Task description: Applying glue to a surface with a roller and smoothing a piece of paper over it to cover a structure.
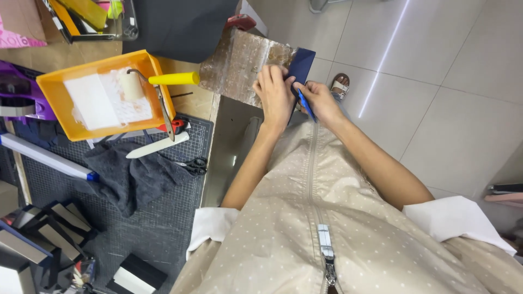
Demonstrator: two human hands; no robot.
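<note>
My left hand (275, 93) presses flat on a brown, shiny board (237, 62) that juts off the table edge, holding down a dark navy sheet (301, 62) at its right corner. My right hand (320, 100) grips a small blue scraper tool (306, 104) against the edge of the navy sheet. Both hands touch the sheet over my lap, above a beige dotted apron.
An orange paint tray (57, 95) holds a roller with a yellow handle (174, 79). On the grey cutting mat (163, 223) lie a dark cloth (131, 174), black scissors (193, 165), a white folding tool (158, 146). Dark boxes (49, 234) sit lower left. Tiled floor (452, 81) lies to the right.
</note>
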